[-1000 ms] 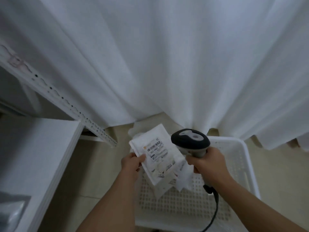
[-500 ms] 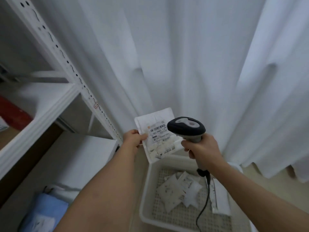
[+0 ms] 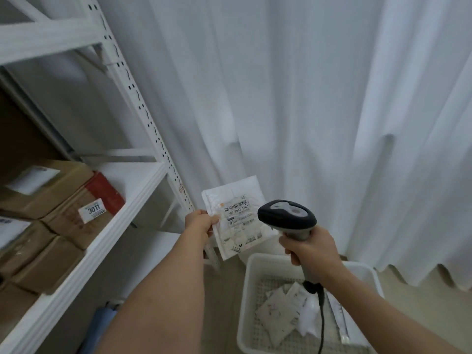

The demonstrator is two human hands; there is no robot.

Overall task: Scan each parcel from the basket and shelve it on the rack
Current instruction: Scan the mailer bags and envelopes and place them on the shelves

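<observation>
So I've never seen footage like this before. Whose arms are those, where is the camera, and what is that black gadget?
There is no machine here: a person wears a camera on their head, so you look down along their own two arms. The left hand pinches the edge of a flat white parcel with a barcode label facing up. The right hand grips a black and grey barcode scanner, its head beside the label and its cable hanging down. Below sits a white basket holding more parcels. On the left stands a white rack with brown cardboard boxes on its shelf. A white curtain hangs behind everything.
</observation>
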